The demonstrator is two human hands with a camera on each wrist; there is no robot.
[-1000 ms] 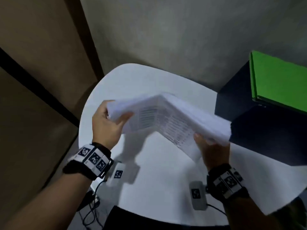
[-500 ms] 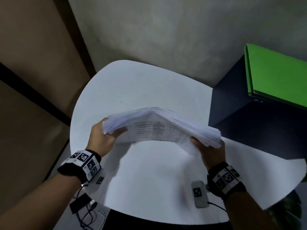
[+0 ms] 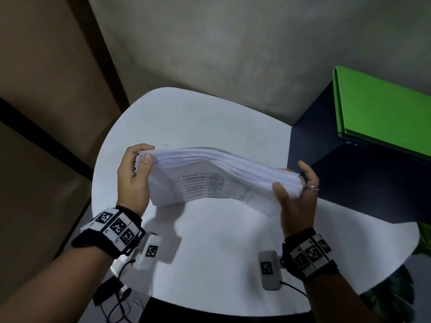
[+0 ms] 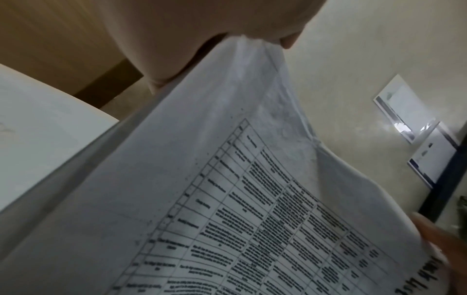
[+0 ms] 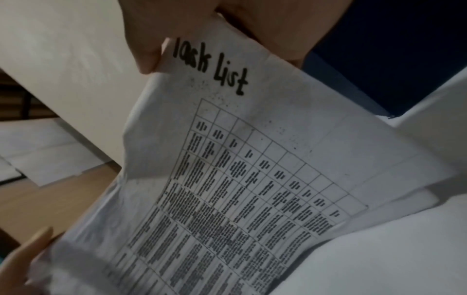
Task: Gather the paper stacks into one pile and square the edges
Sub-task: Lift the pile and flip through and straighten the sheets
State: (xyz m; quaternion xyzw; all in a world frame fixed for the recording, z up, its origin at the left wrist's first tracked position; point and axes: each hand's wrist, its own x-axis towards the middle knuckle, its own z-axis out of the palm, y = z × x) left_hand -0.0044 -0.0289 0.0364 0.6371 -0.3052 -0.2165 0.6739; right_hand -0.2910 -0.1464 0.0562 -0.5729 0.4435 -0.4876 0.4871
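One thick paper pile (image 3: pixel 210 173) stands on its long edge on the white table (image 3: pixel 210 252), bowed upward in the middle, its printed table facing me. My left hand (image 3: pixel 137 169) grips the pile's left end, thumb on the near face. My right hand (image 3: pixel 296 190), with a ring, grips the right end, thumb in front and fingers behind. The left wrist view shows the printed sheet (image 4: pixel 227 199) pinched by a thumb (image 4: pixel 227 24). In the right wrist view the sheet (image 5: pixel 252 159) reads "Task List", with a thumb (image 5: pixel 146 44) on its corner.
A dark blue cabinet (image 3: pixel 349 183) stands against the table's right side with a green folder (image 3: pixel 384 108) on top. A grey wall lies behind, a brown panel to the left. Cables (image 3: pixel 116 299) hang at the table's near left edge. A plant (image 3: pixel 396 294) sits low right.
The pile has come down from a steep arch in the air to a flatter bow with its lower edge at the table. Both hands lowered with it and keep their grip.
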